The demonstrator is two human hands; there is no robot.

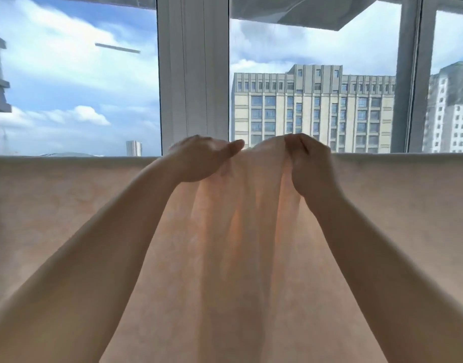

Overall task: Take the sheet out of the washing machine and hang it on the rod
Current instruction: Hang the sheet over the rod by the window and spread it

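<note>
**Sheet draped at the window, both hands at its top edge**

The sheet (pixel 238 258) is no longer in any washing machine; it hangs across the whole width of the view, in front of the window (pixel 316 74). Its top edge makes a straight level line from left to right, so it seems to lie over the rod, but the rod itself is covered and cannot be seen. In the middle the cloth is gathered into a raised bunch with long soft folds that fall toward the person.

The right hand (pixel 307 163) grips this bunch, with fingers curled over the top of it. The left hand (pixel 206 161) is just beside it on the left, with fingers nearly straight and the thumb pointing toward the bunch. It rests on the cloth and does not pinch it, as far as the view shows.

The sheet looks thin and light, because daylight passes through the folds. It is fully soft, with no stiffness, so it will sag and slide wherever it is not supported. If it is damp, it may cling to itself. The best place to take hold is probably along the top edge, with both hands apart, to pull the gathered part flat to left and right. Beyond the glass stand tall buildings (pixel 311 108) under a cloudy sky.
</note>
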